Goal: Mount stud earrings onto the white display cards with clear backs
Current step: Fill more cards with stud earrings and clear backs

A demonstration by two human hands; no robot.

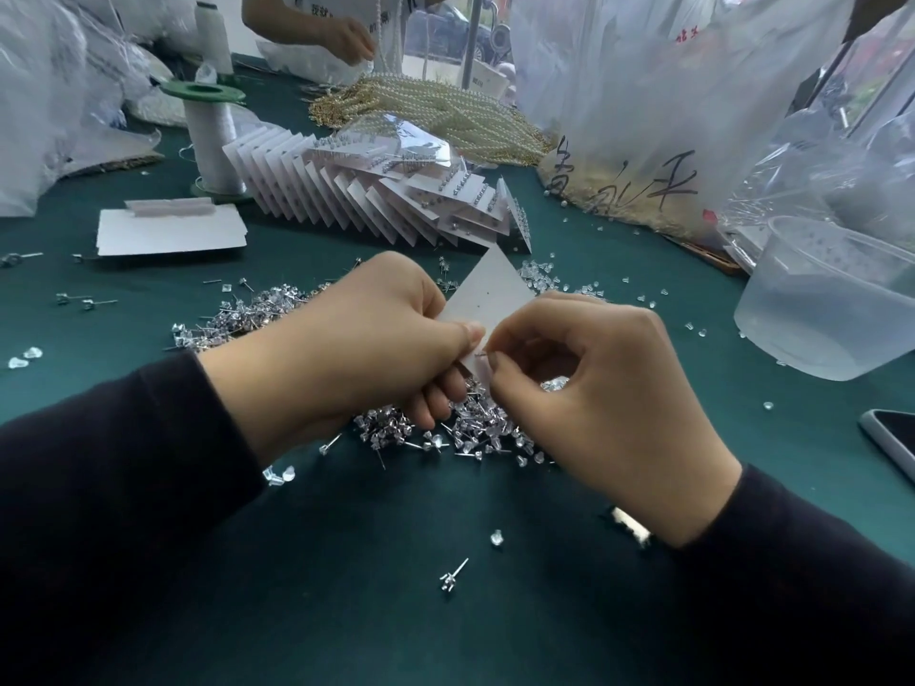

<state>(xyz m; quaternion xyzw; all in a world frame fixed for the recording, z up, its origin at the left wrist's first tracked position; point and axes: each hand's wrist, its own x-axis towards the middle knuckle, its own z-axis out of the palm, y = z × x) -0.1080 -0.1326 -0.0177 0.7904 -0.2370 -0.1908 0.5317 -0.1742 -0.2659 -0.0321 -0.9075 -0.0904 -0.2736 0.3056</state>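
Dark green table [346,611]; clear plastic bags [643,91] along its far edge; daylit window [445,32] behind

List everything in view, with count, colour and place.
display card: one, white, between both grips
loose studs: heap, silver, under both grips
clear backs: many, clear, right of card
finished cards: fanned row, white, behind
blank sheet: one, white, left
thread spool: one, white, green-topped, back left
pearl strands: pile, cream, back centre
tub: one, clear, right
phone: one, dark, right edge
table cloth: one, dark green
left grip: one, holds the card
right grip: one, pinches a stud at the card
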